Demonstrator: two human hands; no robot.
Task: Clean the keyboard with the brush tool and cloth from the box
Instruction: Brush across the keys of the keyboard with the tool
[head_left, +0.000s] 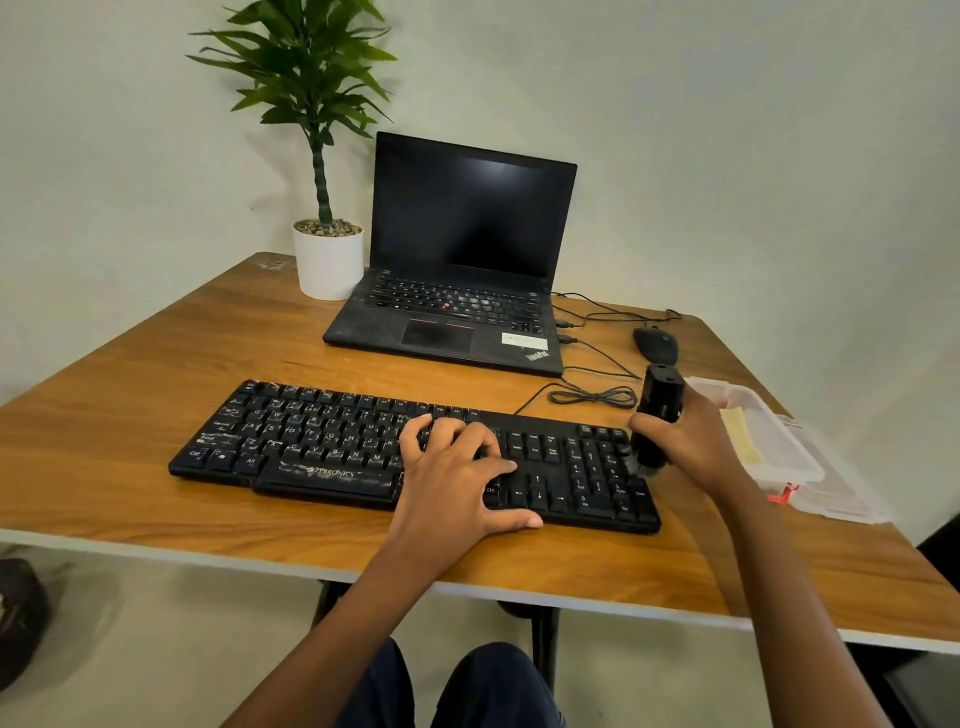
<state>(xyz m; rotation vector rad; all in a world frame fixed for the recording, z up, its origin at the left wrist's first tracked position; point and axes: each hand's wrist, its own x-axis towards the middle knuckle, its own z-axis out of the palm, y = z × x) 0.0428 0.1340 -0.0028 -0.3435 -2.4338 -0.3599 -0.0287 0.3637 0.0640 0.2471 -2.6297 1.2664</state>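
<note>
Holding down the keyboard (311, 441) mid-table with the left hand (457, 467), fingers spread flat over the keys. Gripping the brush (657, 415) upright in the right hand (691, 441), fingers wrapped round it, bristles down on the numpad. Leaving the yellow cloth (744, 436) in the box (808, 463), just right.

Our arms (358, 603) show bare from the lower edge of view right up to the left hand (457, 470) and the right hand (688, 441), both uncovered as well. Lower down, our knees (498, 670) are covered by plain dark navy trousers (379, 691).
</note>
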